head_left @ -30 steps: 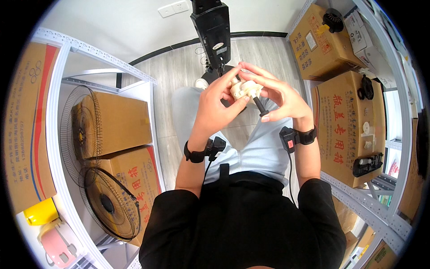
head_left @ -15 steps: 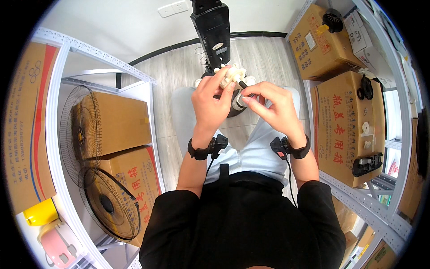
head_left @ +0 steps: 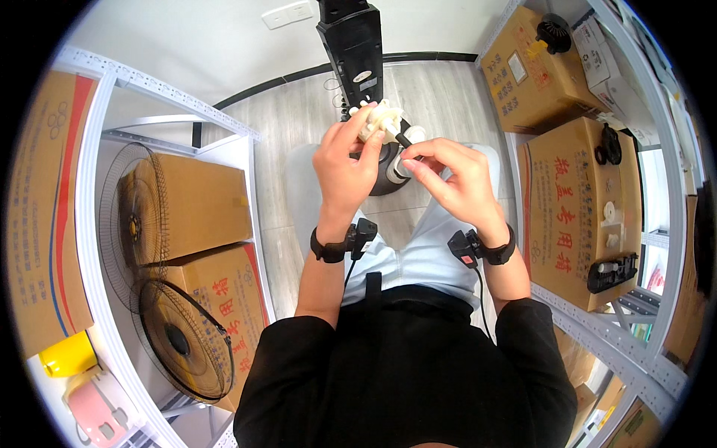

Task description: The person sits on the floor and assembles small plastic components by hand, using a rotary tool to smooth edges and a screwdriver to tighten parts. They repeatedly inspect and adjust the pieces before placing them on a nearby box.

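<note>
My left hand (head_left: 346,168) grips a cream-white plastic part (head_left: 384,119) with knobs and uneven edges, up in front of the black stand. Close to its right, my right hand (head_left: 452,170) is closed, thumb and index finger pinched at the lower end of a short black rod (head_left: 403,140). The rod's upper end meets a pale stub on the white part; whether it is fixed there I cannot tell. Behind the hands rises a black fan stand (head_left: 354,56), and its round dark base (head_left: 388,181) shows partly between my knees.
On the left rack, wire fan guards (head_left: 179,340) lean against cardboard boxes (head_left: 198,205). A pink plastic item (head_left: 97,414) and a yellow one (head_left: 67,355) lie at lower left. On the right rack, a box (head_left: 556,216) carries small black and white parts and a black tray (head_left: 612,273).
My left hand and the white part have shifted slightly left. The right fingertips have risen a little along the black rod; both grips stay closed.
</note>
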